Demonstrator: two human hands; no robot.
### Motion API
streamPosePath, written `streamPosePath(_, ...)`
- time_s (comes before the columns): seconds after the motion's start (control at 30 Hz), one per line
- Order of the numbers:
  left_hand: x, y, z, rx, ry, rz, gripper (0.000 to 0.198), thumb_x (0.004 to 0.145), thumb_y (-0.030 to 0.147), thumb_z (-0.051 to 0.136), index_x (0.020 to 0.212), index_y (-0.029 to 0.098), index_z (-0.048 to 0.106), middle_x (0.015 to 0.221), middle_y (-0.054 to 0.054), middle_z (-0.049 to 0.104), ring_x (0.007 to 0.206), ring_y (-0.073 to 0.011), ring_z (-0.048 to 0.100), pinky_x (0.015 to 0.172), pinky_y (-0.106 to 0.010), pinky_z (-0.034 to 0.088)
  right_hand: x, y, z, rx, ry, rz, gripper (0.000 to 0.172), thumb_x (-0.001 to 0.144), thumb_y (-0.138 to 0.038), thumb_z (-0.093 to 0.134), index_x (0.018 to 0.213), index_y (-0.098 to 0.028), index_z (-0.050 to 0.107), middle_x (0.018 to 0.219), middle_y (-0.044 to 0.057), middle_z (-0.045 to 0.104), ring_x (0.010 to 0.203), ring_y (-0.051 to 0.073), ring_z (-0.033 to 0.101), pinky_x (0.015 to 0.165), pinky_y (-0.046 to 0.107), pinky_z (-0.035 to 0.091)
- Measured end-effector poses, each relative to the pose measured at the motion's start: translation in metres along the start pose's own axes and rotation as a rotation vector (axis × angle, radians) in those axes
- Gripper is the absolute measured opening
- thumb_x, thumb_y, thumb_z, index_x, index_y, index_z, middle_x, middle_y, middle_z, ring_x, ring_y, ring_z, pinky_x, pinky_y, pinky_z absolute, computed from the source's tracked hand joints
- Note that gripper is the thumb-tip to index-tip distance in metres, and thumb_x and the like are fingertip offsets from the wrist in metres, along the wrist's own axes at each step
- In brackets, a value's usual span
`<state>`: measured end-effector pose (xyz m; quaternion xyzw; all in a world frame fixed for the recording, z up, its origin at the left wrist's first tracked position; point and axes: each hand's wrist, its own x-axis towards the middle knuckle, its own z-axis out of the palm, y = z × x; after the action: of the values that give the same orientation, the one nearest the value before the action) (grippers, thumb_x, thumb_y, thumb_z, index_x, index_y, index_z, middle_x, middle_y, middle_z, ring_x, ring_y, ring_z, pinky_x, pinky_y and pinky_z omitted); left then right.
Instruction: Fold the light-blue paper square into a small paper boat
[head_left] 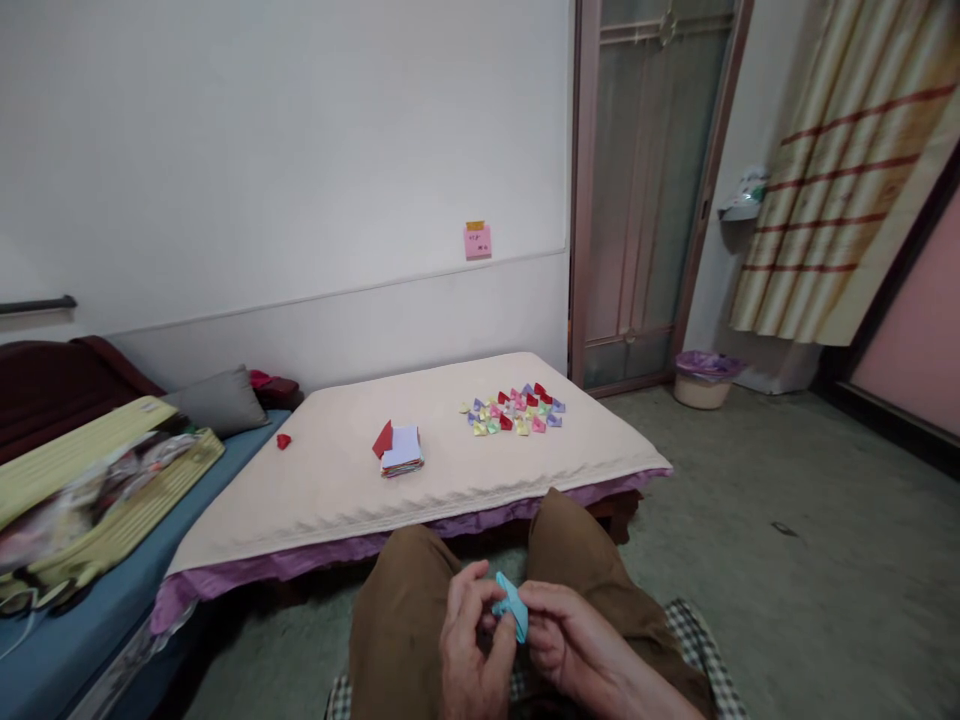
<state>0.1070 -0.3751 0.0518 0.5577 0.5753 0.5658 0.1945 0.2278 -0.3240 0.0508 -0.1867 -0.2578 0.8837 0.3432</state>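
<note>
Above my lap, a small folded piece of light-blue paper (513, 606) is pinched between both hands. My left hand (474, 645) has thumb and fingers closed on its left side. From the right, my right hand (562, 630) grips the other edge between thumb and forefinger; its remaining fingers are curled. Beyond my knees, a stack of square coloured paper (403, 447) lies on the cloth-covered table, with a red folded sheet (383, 440) leaning at its left. Many small folded paper pieces (517, 408) in red, pink, yellow, green and purple are grouped to its right.
The low table has a cream cover (322, 490), with a small red object (283, 441) near its left end. At left stands a blue-covered seat (150, 550) with a grey cushion (221, 402). A lined bin (701, 388) stands by the sliding door (645, 220).
</note>
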Motion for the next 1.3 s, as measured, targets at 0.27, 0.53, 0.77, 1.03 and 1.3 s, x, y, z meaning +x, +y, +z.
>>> streamPosePath(0.27, 0.002, -0.002, -0.001, 0.007, 0.042, 0.013, 0.014, 0.077, 0.026, 0.056, 0.074, 0.020, 0.068, 0.106, -0.012, 0.062, 0.096, -0.0254, 0.061, 0.081, -0.039, 0.048, -0.001, 0.000, -0.001, 0.148, 0.088, 0.007, 0.020, 0.063, -0.015, 0.075, 0.058, -0.012, 0.057, 0.046, -0.006, 0.045, 0.038, 0.002, 0.031, 0.037, 0.012, 0.021)
streamPosePath(0.53, 0.005, -0.015, -0.008, 0.072, 0.025, 0.191, 0.013, 0.076, 0.023, 0.060, 0.076, 0.021, 0.073, 0.102, -0.012, 0.065, 0.093, -0.0250, 0.065, 0.076, -0.036, 0.054, 0.002, 0.006, -0.007, 0.093, 0.086, -0.039, 0.023, 0.067, -0.019, 0.075, 0.060, -0.013, 0.055, 0.044, -0.007, 0.044, 0.039, 0.003, 0.034, 0.039, 0.015, 0.022)
streamPosePath(0.77, -0.003, -0.013, -0.002, 0.306, 0.207, 0.355, 0.019, 0.082, 0.022, 0.055, 0.078, 0.024, 0.072, 0.111, -0.010, 0.061, 0.098, -0.0236, 0.060, 0.082, -0.037, 0.049, 0.001, 0.004, -0.005, 0.013, 0.092, -0.055, 0.025, 0.071, -0.024, 0.073, 0.060, -0.013, 0.053, 0.042, -0.006, 0.045, 0.037, 0.003, 0.031, 0.037, 0.015, 0.020)
streamPosePath(1.03, -0.001, -0.013, -0.005, 0.270, 0.158, 0.320, 0.020, 0.085, 0.026, 0.054, 0.075, 0.021, 0.070, 0.098, -0.009, 0.063, 0.089, -0.0211, 0.061, 0.077, -0.032, 0.050, 0.000, 0.005, -0.008, -0.039, 0.086, -0.068, 0.025, 0.072, -0.027, 0.072, 0.061, -0.012, 0.056, 0.042, -0.005, 0.047, 0.037, 0.003, 0.031, 0.038, 0.016, 0.021)
streamPosePath(1.3, 0.000, -0.012, -0.005, 0.199, 0.145, 0.274, 0.021, 0.084, 0.033, 0.055, 0.078, 0.020, 0.070, 0.097, -0.010, 0.062, 0.090, -0.0228, 0.061, 0.077, -0.034, 0.050, 0.001, 0.005, -0.008, -0.060, 0.026, -0.084, 0.024, 0.074, -0.027, 0.072, 0.062, -0.011, 0.057, 0.042, -0.006, 0.044, 0.037, 0.003, 0.028, 0.038, 0.016, 0.020)
